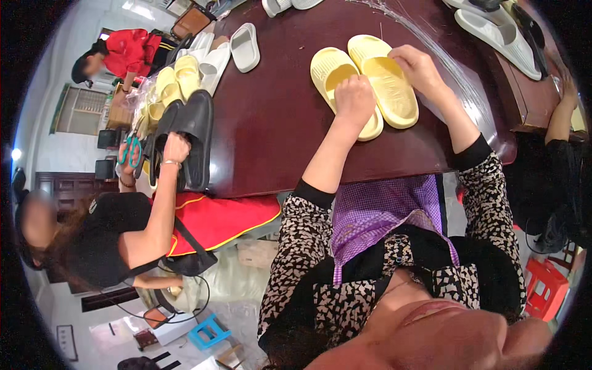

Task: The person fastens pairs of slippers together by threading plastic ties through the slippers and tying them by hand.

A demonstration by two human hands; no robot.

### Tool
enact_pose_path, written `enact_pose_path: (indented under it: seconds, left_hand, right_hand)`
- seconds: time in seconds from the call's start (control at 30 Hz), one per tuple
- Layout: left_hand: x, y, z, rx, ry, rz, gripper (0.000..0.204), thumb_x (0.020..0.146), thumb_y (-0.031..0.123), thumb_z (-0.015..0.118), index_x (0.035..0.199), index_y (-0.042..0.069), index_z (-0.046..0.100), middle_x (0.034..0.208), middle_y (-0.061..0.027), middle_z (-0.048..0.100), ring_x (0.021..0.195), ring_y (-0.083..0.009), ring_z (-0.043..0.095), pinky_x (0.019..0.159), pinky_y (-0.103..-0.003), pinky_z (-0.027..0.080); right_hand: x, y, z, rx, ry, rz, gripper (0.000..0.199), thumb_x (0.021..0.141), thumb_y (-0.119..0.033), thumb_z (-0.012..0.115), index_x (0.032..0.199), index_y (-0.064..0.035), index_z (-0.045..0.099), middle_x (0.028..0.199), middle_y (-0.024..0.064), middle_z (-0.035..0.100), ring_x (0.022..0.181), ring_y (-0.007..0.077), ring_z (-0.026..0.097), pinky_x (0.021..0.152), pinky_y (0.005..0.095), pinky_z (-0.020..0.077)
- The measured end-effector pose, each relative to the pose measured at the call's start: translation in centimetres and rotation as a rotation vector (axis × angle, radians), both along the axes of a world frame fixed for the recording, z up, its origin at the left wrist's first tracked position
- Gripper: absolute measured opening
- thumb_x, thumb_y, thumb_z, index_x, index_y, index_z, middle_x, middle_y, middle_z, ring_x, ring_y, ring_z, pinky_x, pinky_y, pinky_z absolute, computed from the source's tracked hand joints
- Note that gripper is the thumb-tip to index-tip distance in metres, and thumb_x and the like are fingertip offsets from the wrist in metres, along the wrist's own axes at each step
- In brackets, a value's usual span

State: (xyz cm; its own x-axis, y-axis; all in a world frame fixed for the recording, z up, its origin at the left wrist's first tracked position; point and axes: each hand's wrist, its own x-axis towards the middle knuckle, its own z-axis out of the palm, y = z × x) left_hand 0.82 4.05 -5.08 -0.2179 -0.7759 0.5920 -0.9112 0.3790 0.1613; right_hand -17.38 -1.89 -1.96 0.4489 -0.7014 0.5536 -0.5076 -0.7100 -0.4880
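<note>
My left hand [354, 97] sat as a closed fist on the left yellow slide [343, 86], knuckles pressing its footbed just below the strap; whether the fingers pinched anything underneath, I could not tell. My right hand [419, 69] lay on the right yellow slide [383, 80], fingers curled over the upper edge near the strap, gripping it lightly. The two slides lay side by side, touching, toes pointing away from me, on the dark red table [277, 123], right under both hands. To do this well, I judged, I had to keep the pair pressed flat and squared against each other, so neither slide skated on the smooth top, and hold by the edges rather than crushing the soft foam. Just beyond my right fingers a bundle of clear thin strands [431, 43] fanned across the table. Well off to the left of my left fist, a white slide [245, 46] lay alone, and farther left a co-worker's hand [176, 148] held black slides [191, 135], with teal scissors [131, 151] in the other hand. More white slides [496, 34] lay far beyond my right hand.
</note>
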Motion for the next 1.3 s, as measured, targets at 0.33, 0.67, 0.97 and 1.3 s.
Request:
enact_pose_path:
  seconds: [0.33, 0.67, 0.97, 1.3]
  left_hand:
    - [0.1, 0.9, -0.5, -0.055, 0.181, -0.021, 0.007, 0.076, 0.001, 0.051, 0.076, -0.003, 0.057, 0.072, -0.0185, 0.059, 0.069, -0.0316, 0.059, 0.066, -0.042, 0.048]
    - [1.0, 1.6, 1.2, -0.04, 0.278, -0.06, 0.005, 0.078, 0.002, 0.051, 0.08, -0.001, 0.054, 0.078, -0.017, 0.055, 0.077, -0.0324, 0.056, 0.07, -0.042, 0.047]
    - [1.9, 2.1, 1.4, 0.018, 0.277, -0.075, 0.005, 0.076, 0.003, 0.05, 0.078, 0.0, 0.053, 0.083, -0.0149, 0.053, 0.083, -0.031, 0.054, 0.075, -0.041, 0.045]
    - [1.7, 2.5, 2.8, -0.08, 0.31, -0.144, 0.007, 0.074, 0.004, 0.049, 0.078, 0.001, 0.054, 0.084, -0.0144, 0.051, 0.084, -0.0306, 0.054, 0.076, -0.041, 0.045]
  right_hand:
    - [-0.2, -8.3, -0.6, 0.281, 0.17, -0.339, 0.03, 0.083, -0.029, 0.06, 0.089, -0.0006, 0.068, 0.083, 0.0162, 0.067, 0.074, 0.0266, 0.064, 0.069, 0.0357, 0.0488]
    - [1.4, -12.1, -1.3, 0.253, 0.22, -0.316, 0.037, 0.073, -0.04, 0.067, 0.084, -0.0048, 0.07, 0.081, 0.0162, 0.066, 0.079, 0.029, 0.065, 0.074, 0.0373, 0.0484]
    - [6.3, -10.5, 2.4, 0.265, -0.01, -0.024, 0.021, 0.079, -0.019, 0.062, 0.09, -0.0016, 0.065, 0.074, 0.0082, 0.064, 0.07, 0.0157, 0.058, 0.068, 0.0304, 0.0467]
    - [13.3, -7.2, 5.6, 0.404, 0.453, 0.233, 0.013, 0.079, -0.011, 0.057, 0.08, 0.0006, 0.062, 0.07, 0.0045, 0.059, 0.07, 0.0133, 0.055, 0.065, 0.0276, 0.0445]
